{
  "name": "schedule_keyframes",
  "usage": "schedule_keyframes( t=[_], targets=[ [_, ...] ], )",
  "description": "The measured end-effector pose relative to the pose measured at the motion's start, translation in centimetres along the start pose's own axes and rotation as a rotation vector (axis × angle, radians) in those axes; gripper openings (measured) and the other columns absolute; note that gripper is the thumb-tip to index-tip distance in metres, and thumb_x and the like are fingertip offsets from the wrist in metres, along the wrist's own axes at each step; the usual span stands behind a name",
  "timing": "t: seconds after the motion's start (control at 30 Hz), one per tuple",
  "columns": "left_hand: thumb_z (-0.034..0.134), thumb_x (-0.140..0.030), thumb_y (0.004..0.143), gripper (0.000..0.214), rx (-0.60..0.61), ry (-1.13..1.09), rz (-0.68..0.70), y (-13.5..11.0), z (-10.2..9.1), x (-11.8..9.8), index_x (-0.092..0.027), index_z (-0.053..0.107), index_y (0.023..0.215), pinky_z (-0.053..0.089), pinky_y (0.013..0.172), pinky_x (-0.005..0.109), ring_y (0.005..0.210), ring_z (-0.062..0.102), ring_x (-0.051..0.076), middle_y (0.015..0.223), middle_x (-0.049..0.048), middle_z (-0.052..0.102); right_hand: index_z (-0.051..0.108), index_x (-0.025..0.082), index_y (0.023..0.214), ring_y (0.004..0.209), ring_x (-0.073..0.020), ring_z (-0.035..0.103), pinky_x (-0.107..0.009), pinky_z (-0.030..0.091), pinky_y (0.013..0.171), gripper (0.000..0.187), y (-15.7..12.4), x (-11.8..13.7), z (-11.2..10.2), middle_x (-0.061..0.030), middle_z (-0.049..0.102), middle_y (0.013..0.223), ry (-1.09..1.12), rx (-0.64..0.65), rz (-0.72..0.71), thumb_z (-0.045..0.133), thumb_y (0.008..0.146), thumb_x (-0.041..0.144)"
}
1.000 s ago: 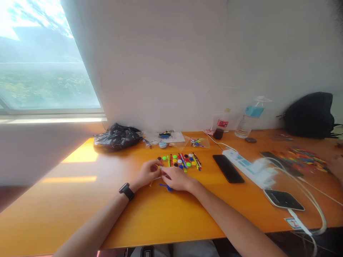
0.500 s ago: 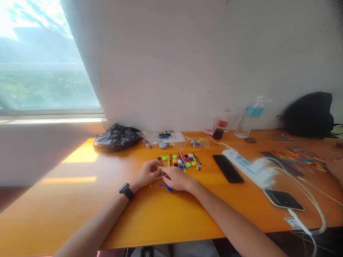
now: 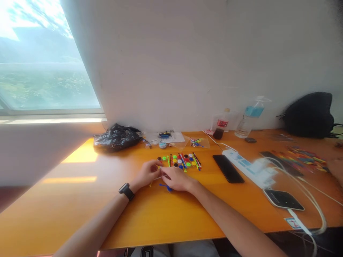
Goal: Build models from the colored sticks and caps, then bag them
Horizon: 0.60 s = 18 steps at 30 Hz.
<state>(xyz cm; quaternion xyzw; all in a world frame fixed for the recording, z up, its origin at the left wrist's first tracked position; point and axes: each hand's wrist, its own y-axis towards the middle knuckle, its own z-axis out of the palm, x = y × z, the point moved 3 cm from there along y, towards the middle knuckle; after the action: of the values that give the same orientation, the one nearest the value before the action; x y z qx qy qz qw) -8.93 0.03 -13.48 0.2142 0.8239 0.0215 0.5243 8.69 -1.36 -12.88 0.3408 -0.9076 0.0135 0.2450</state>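
Note:
My left hand (image 3: pixel 148 173), with a black watch on the wrist, meets my right hand (image 3: pixel 177 179) over the table. The fingertips of both are pinched together, and the small thing between them is mostly hidden; a thin pale edge shows there. Below my left fingers a yellow stick (image 3: pixel 150 184) pokes out. A blue piece (image 3: pixel 168 189) with a thin arm lies just under my right hand. Beyond my fingers, coloured round discs (image 3: pixel 188 164) sit in rows, with thin plastic sticks (image 3: pixel 197 161) in several colours laid among them.
On the right are a black phone (image 3: pixel 227 168), a white power strip (image 3: pixel 242 164) with cables and a charging device (image 3: pixel 284 199). A black plastic bag (image 3: pixel 116 137) and a water bottle (image 3: pixel 243 126) stand at the back. Another person's hand (image 3: pixel 335 167) is beside colourful pieces (image 3: pixel 302 159).
My two hands hold nearly the same place and pose. At the right edge, the other person's hand has shifted slightly near the colourful pieces.

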Motion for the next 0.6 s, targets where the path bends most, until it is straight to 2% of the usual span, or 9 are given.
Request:
schedule_keyframes(
  t=[0.6],
  targets=[
    [0.072, -0.031, 0.082, 0.030, -0.041, -0.047, -0.011, 0.05, -0.01, 0.55, -0.011, 0.072, 0.104, 0.037, 0.055, 0.020, 0.057, 0.050, 0.010, 0.065, -0.0024, 0.060, 0.060, 0.020, 0.093, 0.077, -0.0197, 0.064, -0.026, 0.032, 0.062, 0.006, 0.00, -0.16, -0.03, -0.0054, 0.072, 0.090, 0.053, -0.031, -0.015, 0.057, 0.096, 0.024]
  ],
)
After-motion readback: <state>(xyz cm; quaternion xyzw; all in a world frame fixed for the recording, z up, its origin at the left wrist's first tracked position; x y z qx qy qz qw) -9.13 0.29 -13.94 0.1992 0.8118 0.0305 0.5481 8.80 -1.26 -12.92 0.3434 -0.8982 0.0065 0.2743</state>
